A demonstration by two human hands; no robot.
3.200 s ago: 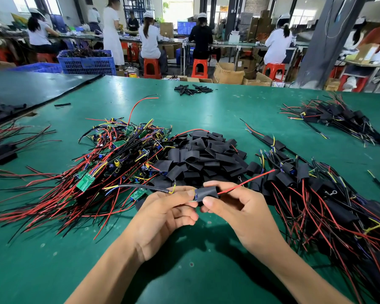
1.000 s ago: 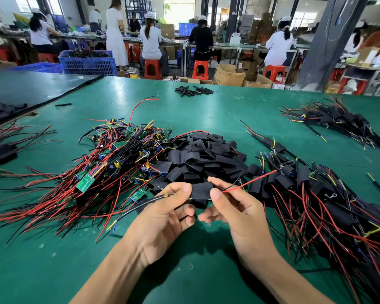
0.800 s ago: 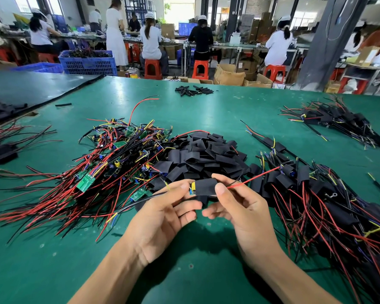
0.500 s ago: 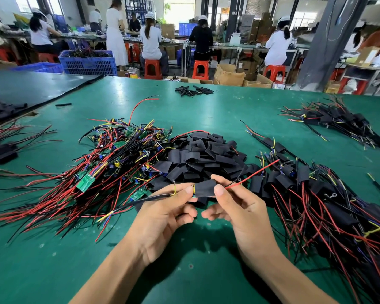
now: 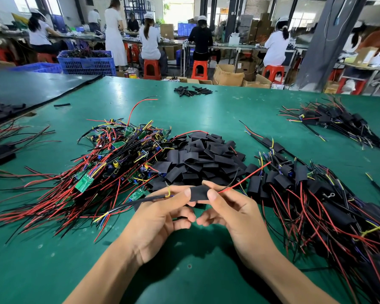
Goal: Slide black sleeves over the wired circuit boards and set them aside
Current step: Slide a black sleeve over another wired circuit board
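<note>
Both hands are on one black sleeve [image 5: 199, 192], held just above the green bench [image 5: 206, 115], right in front of the piles. The left hand [image 5: 160, 218] pinches the sleeve's left end between thumb and fingers. The right hand [image 5: 237, 213] pinches the right end the same way, thumb on top. A dark wire bundle [image 5: 140, 200] with a little yellow loop comes out the left end and trails off past the left hand, and a red wire [image 5: 246, 178] pokes out the right end, angled up and away. Can't see the board itself, the sleeve covers it. Just behind the hands sits a heap of empty sleeves [image 5: 202, 157], and the tangle of bare green boards [image 5: 116, 165] with red and black leads touches it on the left. To the right is the stack of sleeved boards [image 5: 312, 200], and a second sleeved bunch [image 5: 338, 123] lies well apart, further back. A few black tubes [image 5: 192, 90] lie near the far edge. Past the bench, people sit on red stools [image 5: 199, 69] near a blue crate [image 5: 88, 62].
</note>
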